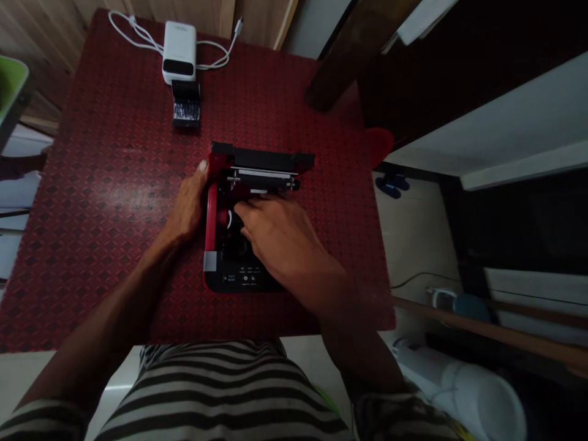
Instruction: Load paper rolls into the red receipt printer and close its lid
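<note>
A red and black label printer [211,214] lies on the table with its black lid [264,159] raised. A roller [261,182] crosses the inside below the lid. My left hand [187,205] grips the printer's left side, its thumb at the upper left corner. My right hand [280,233] reaches into the printer's compartment, its fingers bent and pressed together. What these fingers hold is hidden under the hand. Just left of the fingertips shows a white ring-shaped edge [230,219]. Small buttons [248,278] sit on the black front panel.
A red patterned table [124,184] carries a white boxy device [179,49] with a white cable [215,64] at the far left. A black and white strip [186,110] lies before it. A dark wooden post [340,67] stands near the right back corner.
</note>
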Available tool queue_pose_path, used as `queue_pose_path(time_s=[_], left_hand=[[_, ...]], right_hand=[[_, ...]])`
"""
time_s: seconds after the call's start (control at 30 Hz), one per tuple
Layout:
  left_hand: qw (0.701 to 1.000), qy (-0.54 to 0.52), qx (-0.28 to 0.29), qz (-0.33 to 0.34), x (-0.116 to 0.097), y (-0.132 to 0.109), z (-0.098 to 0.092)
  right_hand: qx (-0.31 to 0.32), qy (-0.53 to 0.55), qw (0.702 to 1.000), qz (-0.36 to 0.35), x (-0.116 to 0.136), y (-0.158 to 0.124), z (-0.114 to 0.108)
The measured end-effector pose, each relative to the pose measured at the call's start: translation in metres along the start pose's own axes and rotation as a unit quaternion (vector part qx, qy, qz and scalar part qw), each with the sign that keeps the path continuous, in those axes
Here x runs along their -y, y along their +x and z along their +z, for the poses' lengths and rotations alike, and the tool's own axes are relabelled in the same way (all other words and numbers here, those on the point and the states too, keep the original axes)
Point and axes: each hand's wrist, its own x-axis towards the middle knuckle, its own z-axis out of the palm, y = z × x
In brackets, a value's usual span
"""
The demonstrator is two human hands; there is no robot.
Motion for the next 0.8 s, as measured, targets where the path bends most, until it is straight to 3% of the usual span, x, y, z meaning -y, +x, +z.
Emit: queue_pose_path(time_s=[0.13,0.27,0.43,0.53,0.63,0.7,0.8], left_hand=[[0.999,0.021,0.014,0.021,0.002,-0.001,0.0],[1.0,0.02,0.011,0.002,0.005,-0.001,-0.001],[0.998,-0.038,0.042,0.018,0.0,0.001,0.003],[0.996,-0.076,0.054,0.016,-0.009,0.001,0.009],[0.993,-0.105,0.037,-0.041,-0.024,0.0,0.015],[0.988,-0.14,0.02,-0.061,-0.038,0.001,0.017],[0.985,-0.166,-0.009,-0.034,-0.06,0.002,0.018]], right_hand=[[0.015,0.019,0.999,0.026,-0.001,0.007,0.011],[0.027,0.063,0.997,0.041,-0.004,0.003,0.013],[-0.01,0.188,0.98,-0.068,-0.015,-0.025,-0.009],[-0.016,0.238,0.965,-0.109,-0.017,-0.043,-0.019],[-0.036,0.222,0.97,-0.087,-0.014,-0.051,-0.017],[-0.068,0.193,0.976,-0.067,-0.009,-0.054,-0.011],[-0.137,0.154,0.977,-0.056,-0.001,-0.059,-0.002]])
